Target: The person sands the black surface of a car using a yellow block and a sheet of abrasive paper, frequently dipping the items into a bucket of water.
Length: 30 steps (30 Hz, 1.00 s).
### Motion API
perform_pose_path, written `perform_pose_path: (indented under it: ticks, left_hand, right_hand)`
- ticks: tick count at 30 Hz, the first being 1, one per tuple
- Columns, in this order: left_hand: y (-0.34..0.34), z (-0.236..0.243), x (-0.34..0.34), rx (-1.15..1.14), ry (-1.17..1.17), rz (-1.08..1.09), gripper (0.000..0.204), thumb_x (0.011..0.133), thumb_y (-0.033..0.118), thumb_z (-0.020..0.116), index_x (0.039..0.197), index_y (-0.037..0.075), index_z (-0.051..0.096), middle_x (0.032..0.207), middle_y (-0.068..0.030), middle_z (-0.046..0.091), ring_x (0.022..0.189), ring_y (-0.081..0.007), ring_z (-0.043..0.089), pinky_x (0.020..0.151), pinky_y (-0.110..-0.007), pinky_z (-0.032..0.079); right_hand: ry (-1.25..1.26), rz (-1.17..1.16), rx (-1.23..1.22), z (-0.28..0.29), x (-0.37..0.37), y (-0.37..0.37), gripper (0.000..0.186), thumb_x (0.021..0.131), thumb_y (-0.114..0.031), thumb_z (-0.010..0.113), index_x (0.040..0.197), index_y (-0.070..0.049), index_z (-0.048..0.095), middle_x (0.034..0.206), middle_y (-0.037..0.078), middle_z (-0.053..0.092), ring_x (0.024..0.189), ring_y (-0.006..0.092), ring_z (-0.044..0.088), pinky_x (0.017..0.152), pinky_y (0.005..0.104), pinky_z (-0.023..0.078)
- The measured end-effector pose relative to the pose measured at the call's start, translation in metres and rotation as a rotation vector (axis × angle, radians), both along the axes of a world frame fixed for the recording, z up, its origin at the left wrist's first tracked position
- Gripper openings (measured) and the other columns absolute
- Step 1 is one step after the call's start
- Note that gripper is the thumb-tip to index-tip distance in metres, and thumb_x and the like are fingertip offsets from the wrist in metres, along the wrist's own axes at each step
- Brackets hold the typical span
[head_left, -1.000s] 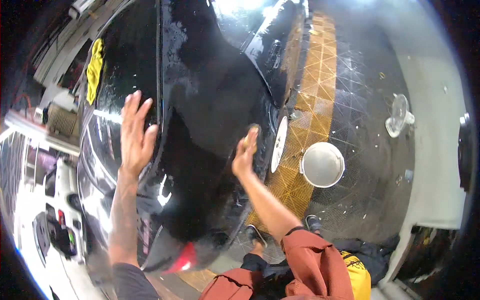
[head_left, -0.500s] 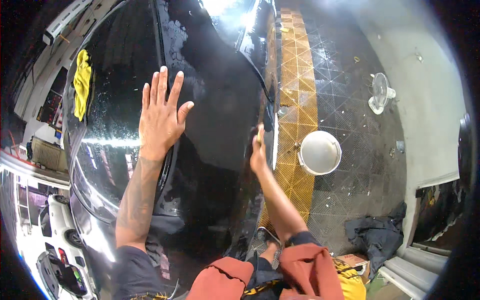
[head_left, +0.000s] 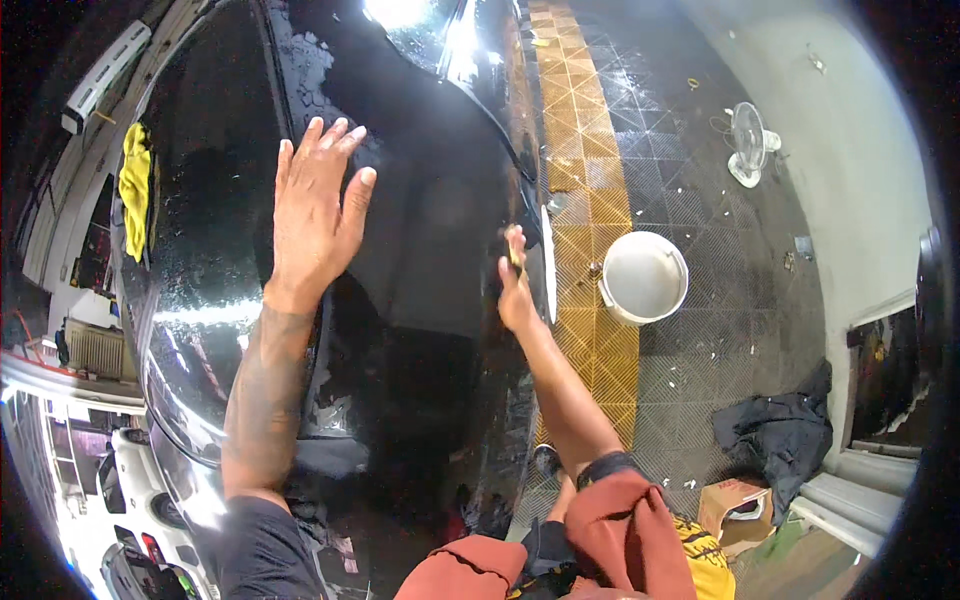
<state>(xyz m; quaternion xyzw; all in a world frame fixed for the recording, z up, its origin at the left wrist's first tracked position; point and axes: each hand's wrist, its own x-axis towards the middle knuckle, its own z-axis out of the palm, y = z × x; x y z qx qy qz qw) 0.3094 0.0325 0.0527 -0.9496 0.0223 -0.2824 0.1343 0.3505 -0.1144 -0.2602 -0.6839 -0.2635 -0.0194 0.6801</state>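
A glossy black car body (head_left: 410, 250), wet in patches, fills the middle and left of the head view. My left hand (head_left: 315, 220) is open over the dark panel beside a long seam, palm down, fingers stretched and thumb out. Whether its palm touches the surface is hard to tell. At the car's right edge, my right hand (head_left: 515, 298) is turned on its side, with fingers curled around a small yellowish piece (head_left: 516, 257). Most of that piece is hidden by the fingers. Whitish wet residue (head_left: 305, 75) marks the panel beyond my left hand.
A white bucket (head_left: 645, 278) stands on the tiled floor to the right. A fan (head_left: 748, 145) is near the wall, with dark cloth (head_left: 775, 435) and a cardboard box (head_left: 735, 515) nearer. A yellow cloth (head_left: 135, 192) lies on the car's far left. Reddish-brown cloth (head_left: 630, 530) is below me.
The view has shifted, with the yellow cloth now further left. My left hand's fingers are closer together and its wrist is angled more to the right. My right hand stays at the car's edge.
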Motion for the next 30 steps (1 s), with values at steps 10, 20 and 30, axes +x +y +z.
perform_pose_path:
  ticks: [10,20,30]
  left_hand:
    - [0.015,-0.013,0.010,-0.056,-0.032,-0.007,0.035,0.101,0.033,0.047,0.121,0.008,0.061,0.131,-0.0165,0.059,0.133,-0.0364,0.046,0.114,-0.053,0.027]
    - [0.022,-0.018,0.015,-0.071,0.000,0.001,0.042,0.103,0.041,0.038,0.124,0.012,0.062,0.134,-0.0103,0.059,0.135,-0.0324,0.046,0.116,-0.052,0.022]
    - [0.025,-0.014,0.014,-0.125,0.055,0.017,0.049,0.104,0.046,0.035,0.130,0.012,0.061,0.135,-0.0113,0.059,0.134,-0.0307,0.046,0.117,-0.045,0.021]
  right_hand:
    - [0.073,0.098,0.389,0.020,-0.039,-0.013,0.055,0.104,-0.021,0.033,0.153,0.002,0.021,0.162,0.019,0.015,0.151,0.0280,0.008,0.121,0.0405,0.006]
    - [0.066,0.276,0.172,0.035,-0.117,-0.063,0.069,0.097,-0.019,0.041,0.156,-0.001,0.011,0.164,0.018,0.004,0.152,0.0288,-0.003,0.120,0.0433,-0.003]
    - [0.026,0.262,0.288,0.021,-0.092,-0.045,0.071,0.090,-0.002,0.041,0.154,0.003,0.011,0.162,0.018,0.012,0.151,0.0299,0.003,0.120,0.0412,-0.004]
